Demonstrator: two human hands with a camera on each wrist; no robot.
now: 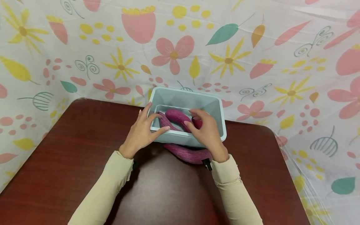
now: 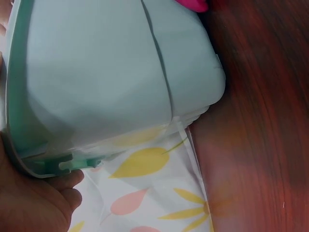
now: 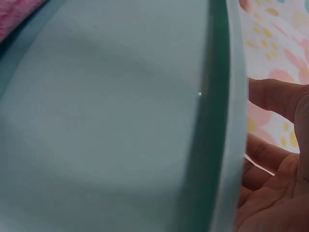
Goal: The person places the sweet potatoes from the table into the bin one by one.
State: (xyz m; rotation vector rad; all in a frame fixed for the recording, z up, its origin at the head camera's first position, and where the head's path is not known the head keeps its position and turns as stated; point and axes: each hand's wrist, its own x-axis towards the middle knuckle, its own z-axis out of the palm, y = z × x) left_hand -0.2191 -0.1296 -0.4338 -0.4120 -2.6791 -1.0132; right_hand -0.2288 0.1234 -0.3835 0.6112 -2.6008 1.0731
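Head view: a pale green tub (image 1: 216,107) stands at the far edge of a dark brown table (image 1: 70,162), backed by a flowered cloth (image 1: 253,47). Both hands are at its near rim. The left hand (image 1: 140,132) rests over the near-left corner, fingers spread, thumb along the outer wall, fingertips over the rim; it holds nothing I can see. The right hand (image 1: 206,131) reaches over the near wall, fingers curled down onto the purple sweet potatoes (image 1: 175,116) inside. Whether it actually grips one cannot be told. Those in the tub lie with their long axes running from near-left to far-right, directly under the right fingers; the right hand is the nearer. Another sweet potato (image 1: 187,153) lies on the table, touching the tub's near wall, long axis left to right, just below the right wrist.

Left wrist view: the tub's outer wall fills the frame; the left palm lies at its rim.

Right wrist view: the tub's rim runs top to bottom; the right fingers (image 3: 273,99) show beyond it, loosely bent, contact hidden.
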